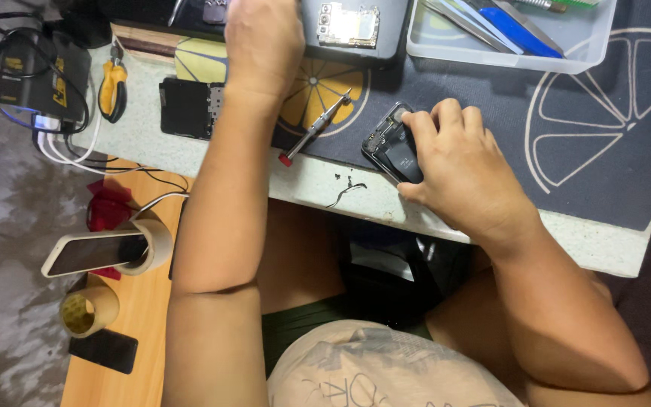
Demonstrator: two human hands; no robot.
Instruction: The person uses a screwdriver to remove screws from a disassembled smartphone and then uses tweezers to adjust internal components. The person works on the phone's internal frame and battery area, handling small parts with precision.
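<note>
Head view shows your right hand [461,169] pressed down on an opened phone [392,145], fingers curled over its right edge and thumb at its near corner, grasping it against the dark mat [597,151] with pale citrus-slice outlines. Your left hand [264,41] reaches to the far edge of the table [318,185]; its fingers run out of frame, so you cannot tell whether it grips anything. Between your 2 hands lies a thin screwdriver [315,128] with a red tip. Left of it sits a black phone part [187,108], and further left orange-handled pliers [112,89]. Far right stands a clear plastic tray [589,53] of tools. Near left, another phone [96,252] rests on a tape roll [161,240].
</note>
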